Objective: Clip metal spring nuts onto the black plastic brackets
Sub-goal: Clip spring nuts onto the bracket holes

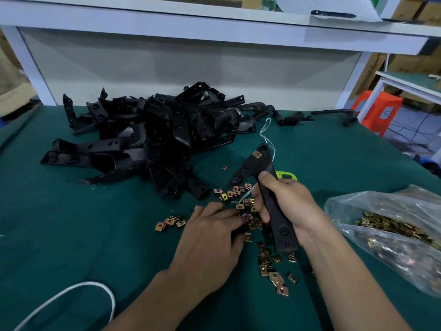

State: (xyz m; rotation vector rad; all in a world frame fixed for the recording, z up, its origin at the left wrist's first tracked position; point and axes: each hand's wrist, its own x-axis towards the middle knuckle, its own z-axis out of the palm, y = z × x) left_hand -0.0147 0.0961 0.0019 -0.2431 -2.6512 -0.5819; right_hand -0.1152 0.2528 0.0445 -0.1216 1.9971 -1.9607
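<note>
On a green work mat [95, 223], a person's right hand [288, 206] wraps its fingers around the shaft of a black bracket [274, 211], held just above the scattered spring nuts [269, 261]. The bracket's long axis runs from its lower end near the wrist up and away, leaning left, with one clipped nut [257, 154] at the far tip. The left hand [214, 235] lies palm down among the loose nuts, fingers bent; whether they pinch one cannot be told. A heap of black brackets [152, 134] fills the mat behind, a clear bag [346, 204] of nuts sits to the right, a white cord [95, 283] loops at lower left, and a green object [287, 175] is half hidden behind the held bracket.
</note>
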